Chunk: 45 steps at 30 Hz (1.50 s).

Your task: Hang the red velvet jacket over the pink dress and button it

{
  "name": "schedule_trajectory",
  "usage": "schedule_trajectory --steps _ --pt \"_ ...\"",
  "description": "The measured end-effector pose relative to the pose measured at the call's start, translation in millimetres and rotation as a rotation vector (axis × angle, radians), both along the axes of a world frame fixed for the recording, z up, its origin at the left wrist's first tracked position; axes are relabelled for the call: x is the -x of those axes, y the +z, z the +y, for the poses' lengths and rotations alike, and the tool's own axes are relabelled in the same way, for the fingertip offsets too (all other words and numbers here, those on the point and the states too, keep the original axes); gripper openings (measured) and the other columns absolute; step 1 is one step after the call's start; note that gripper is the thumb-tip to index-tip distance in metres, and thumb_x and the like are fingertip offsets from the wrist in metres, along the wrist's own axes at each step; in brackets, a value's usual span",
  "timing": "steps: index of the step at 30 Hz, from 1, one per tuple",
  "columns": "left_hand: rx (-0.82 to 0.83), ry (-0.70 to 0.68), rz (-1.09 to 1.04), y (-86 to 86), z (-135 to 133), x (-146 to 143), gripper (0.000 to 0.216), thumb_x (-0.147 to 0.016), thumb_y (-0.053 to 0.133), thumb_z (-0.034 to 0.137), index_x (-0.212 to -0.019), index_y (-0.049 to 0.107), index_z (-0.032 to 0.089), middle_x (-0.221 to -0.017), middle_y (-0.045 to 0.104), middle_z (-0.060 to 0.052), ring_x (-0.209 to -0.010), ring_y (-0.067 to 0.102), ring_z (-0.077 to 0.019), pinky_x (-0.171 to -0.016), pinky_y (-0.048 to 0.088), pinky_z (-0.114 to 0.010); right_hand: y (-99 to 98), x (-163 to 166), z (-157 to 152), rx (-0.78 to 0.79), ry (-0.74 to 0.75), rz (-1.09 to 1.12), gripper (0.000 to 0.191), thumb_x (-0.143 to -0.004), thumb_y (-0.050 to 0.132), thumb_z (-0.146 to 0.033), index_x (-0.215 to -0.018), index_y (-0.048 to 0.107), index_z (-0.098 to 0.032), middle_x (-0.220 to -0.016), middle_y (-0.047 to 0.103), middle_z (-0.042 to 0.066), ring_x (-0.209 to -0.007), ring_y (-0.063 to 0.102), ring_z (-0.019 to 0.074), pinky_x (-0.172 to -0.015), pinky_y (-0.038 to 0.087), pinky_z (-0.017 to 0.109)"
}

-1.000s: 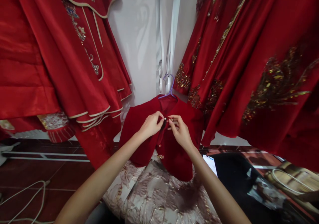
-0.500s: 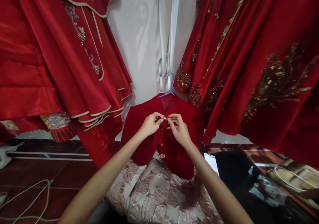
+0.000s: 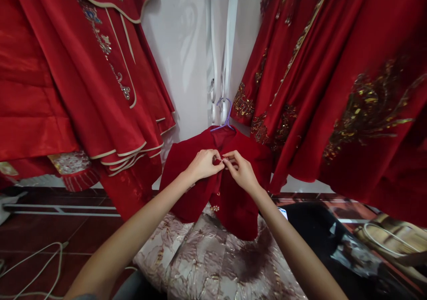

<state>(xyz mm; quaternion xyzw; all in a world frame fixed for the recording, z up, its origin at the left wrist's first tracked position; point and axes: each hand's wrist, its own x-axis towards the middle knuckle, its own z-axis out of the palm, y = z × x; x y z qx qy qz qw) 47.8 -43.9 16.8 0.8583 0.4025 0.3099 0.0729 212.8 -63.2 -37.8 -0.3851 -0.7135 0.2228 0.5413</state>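
Note:
A small dark red velvet jacket (image 3: 187, 180) hangs on a purple hanger (image 3: 227, 115) in front of me, over a pale floral brocade fabric (image 3: 213, 260). My left hand (image 3: 203, 164) pinches the left front edge near the collar. My right hand (image 3: 242, 171) pinches the right front edge, and the fingertips of both meet at a small pearl-and-gold button (image 3: 223, 159). Another gold button (image 3: 215, 208) shows lower on the jacket front.
Red embroidered satin gowns hang at the left (image 3: 83, 78) and right (image 3: 333, 91). A white wall (image 3: 187, 60) is behind. A phone (image 3: 283, 212) lies beside black cloth (image 3: 316, 233) at the right. White cables (image 3: 40, 260) trail on the dark red tile floor.
My two hands have drawn closer together at the top button, bringing the jacket's front edges nearly shut. The view has shifted slightly.

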Motion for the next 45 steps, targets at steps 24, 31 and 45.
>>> schedule_trajectory --steps 24,31,45 --pt "-0.177 -0.047 0.298 -0.4 -6 -7 0.011 -0.082 0.051 0.021 -0.084 0.061 0.019 -0.085 0.063 -0.006 -0.078 0.061 -0.0206 -0.068 0.045 -0.027 16.5 -11 4 0.038 0.118 -0.053 0.027 -0.081 0.057 -0.029 -0.105 0.045 -0.024 -0.092 0.056 0.002 -0.084 0.060 0.0159 -0.069 0.056 0.031" --pt "0.001 0.066 -0.170 -34.9 -24 -2 0.020 -0.079 0.053 0.013 -0.097 0.059 0.020 -0.098 0.064 -0.006 -0.084 0.062 -0.0179 -0.078 0.051 -0.030 -24.6 17 -11 0.080 -0.029 0.361 0.035 -0.082 0.056 -0.034 -0.107 0.033 -0.025 -0.098 0.053 0.003 -0.080 0.060 0.0134 -0.071 0.053 0.029" --pt "0.278 0.010 -0.550 -52.3 -39 12 0.037 -0.072 0.049 0.004 -0.105 0.057 0.017 -0.097 0.066 -0.005 -0.070 0.061 -0.0091 -0.070 0.053 -0.023 -71.5 22 -42 0.308 -0.051 0.098 0.026 -0.075 0.062 -0.033 -0.093 0.047 -0.022 -0.075 0.059 0.000 -0.067 0.059 0.0156 -0.058 0.052 0.029"
